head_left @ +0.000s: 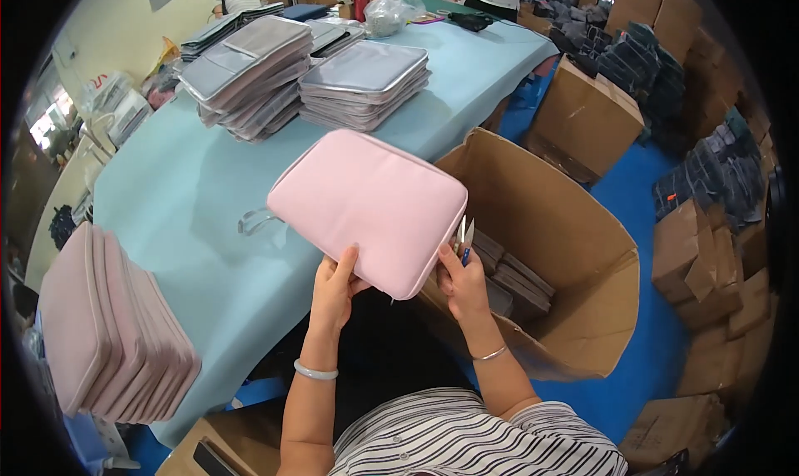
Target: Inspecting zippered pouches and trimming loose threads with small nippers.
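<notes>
A stack of pink cases point(125, 334) stands at the near left corner of the blue tabletop point(208, 285). The cases lean a bit and sit close to the edge, so a bump from an arm could make some slide off.

Farther back, by the tabletop's far left edge, is a tall stack of grey cases point(250, 81). It is not very neat. The cases look smooth, so a push could tip the top ones over.

A clear, shiny loop point(258, 220) sits by the left corner of the pink case point(366, 210). If it is joined to the case, it might catch on something; I cannot tell if it is.

The left hand point(335, 289) holds the near side of that case, thumb on top and fingers under. A shorter grey stack point(364, 85) is behind, nearer the tabletop's right edge.

The pink case is up in the air, over the tabletop's near right edge. If the grip got loose, it could fall down.

The right hand point(464, 285) is closed around small snips point(466, 239), with its thumb against the case's right end. The pointy tips are right beside the case, so a slip could poke or scratch it.

Past that edge is a big open box point(599, 251) with flat things point(520, 276) inside. The snips could drop in there too.
</notes>
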A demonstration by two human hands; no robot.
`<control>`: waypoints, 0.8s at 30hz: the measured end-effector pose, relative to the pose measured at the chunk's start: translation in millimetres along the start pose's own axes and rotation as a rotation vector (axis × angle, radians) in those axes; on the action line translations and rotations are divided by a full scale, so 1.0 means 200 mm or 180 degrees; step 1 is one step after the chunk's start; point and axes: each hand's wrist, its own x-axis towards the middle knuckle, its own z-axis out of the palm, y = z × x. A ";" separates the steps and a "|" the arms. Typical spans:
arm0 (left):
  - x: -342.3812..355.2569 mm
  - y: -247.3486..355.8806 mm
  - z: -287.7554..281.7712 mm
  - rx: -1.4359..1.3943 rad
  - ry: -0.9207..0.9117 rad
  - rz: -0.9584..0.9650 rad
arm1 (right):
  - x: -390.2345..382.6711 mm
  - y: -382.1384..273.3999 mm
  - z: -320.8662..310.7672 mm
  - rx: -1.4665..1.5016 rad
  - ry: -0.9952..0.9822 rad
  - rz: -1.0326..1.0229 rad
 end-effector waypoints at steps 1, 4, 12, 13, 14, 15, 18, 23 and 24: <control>-0.02 0.01 0.01 0.0038 0.0026 0.0106 | -0.01 0.02 -0.01 -0.0006 -0.0100 0.0011; -0.08 0.02 0.01 0.0175 0.0209 0.0290 | -0.06 0.03 0.01 -0.0075 -0.0376 -0.0058; -0.28 -0.01 -0.10 -0.0030 0.1140 0.0716 | -0.16 0.19 0.14 -0.0945 -0.1246 -0.0857; -0.25 -0.02 -0.11 -0.0107 0.1197 0.0763 | -0.13 0.19 0.15 -0.1000 -0.1382 -0.0800; -0.24 -0.02 -0.13 -0.0177 0.1318 0.0750 | -0.13 0.19 0.15 -0.1052 -0.1512 -0.0654; -0.26 -0.02 -0.14 -0.0317 0.1222 0.0748 | -0.15 0.19 0.16 -0.0626 -0.1534 -0.0160; -0.26 0.01 -0.14 -0.0369 0.1360 0.0782 | -0.19 0.14 0.21 -0.1099 -0.1274 -0.0074; -0.24 -0.02 -0.17 -0.0299 0.1210 0.0713 | -0.17 0.16 0.20 -0.0758 -0.1367 -0.0011; -0.26 -0.02 -0.13 -0.0460 0.1298 0.0780 | -0.19 0.14 0.19 -0.0761 -0.1322 0.0079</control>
